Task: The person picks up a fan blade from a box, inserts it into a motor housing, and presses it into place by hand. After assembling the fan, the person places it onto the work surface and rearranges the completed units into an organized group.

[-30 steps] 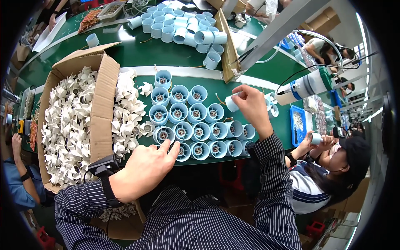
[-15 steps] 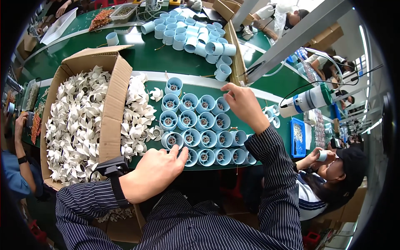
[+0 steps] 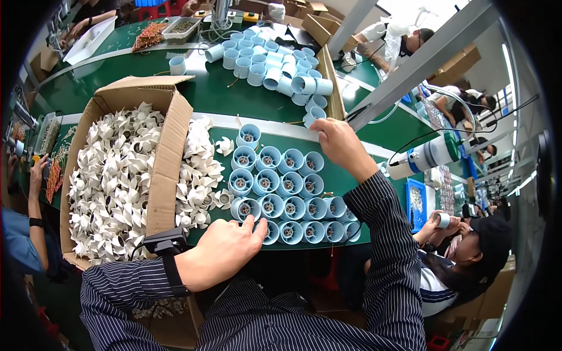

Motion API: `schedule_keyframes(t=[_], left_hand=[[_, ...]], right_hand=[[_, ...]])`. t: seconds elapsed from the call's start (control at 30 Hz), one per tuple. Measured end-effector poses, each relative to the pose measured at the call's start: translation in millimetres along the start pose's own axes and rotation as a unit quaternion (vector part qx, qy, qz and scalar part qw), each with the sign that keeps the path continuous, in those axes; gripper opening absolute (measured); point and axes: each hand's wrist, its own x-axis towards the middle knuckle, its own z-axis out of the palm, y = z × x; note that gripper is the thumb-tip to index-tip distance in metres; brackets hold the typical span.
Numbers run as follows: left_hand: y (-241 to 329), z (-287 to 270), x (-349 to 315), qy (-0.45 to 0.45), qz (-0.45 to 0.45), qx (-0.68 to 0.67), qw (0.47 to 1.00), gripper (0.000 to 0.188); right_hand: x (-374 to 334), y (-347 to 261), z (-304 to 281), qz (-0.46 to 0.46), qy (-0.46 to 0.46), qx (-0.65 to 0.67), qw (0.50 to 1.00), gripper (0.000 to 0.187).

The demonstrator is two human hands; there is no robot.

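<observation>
My left hand lies at the near left of the rows of light-blue cups, with its fingers apart and the fingertips against the front cups. Inside each cup of the rows a small round metal-coloured part shows. Beyond the rows, my right hand reaches over the pale rail, its thumb and forefinger closed on the edge of a light-blue cup at the near end of a heap. White finned impellers lie loose to the left of the rows.
A cardboard box full of white impellers stands at left. The heap of light-blue cups lies across the rail beside a cardboard wall. A metal post slants at right, near a blue tray. Another person sits at right holding a cup.
My right hand has gone from spread fingers short of the heap to closing on its nearest cup. My left hand stays by the front row. The whole view has shifted slightly.
</observation>
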Motion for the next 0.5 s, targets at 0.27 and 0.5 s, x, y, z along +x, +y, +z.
schedule_keyframes(t=[0.27, 0.5], left_hand=[[1.7, 2.8, -1.7, -0.005, -0.001, 0.004, 1.0, 0.061], [1.2, 3.0, -1.4, -0.036, -0.009, -0.001, 0.999, 0.06]], right_hand=[[76.1, 14.1, 23.6, 0.065, 0.031, -0.205, 0.976, 0.039], [133.6, 33.7, 6.3, 0.171, 0.026, -0.193, 0.966, 0.043]])
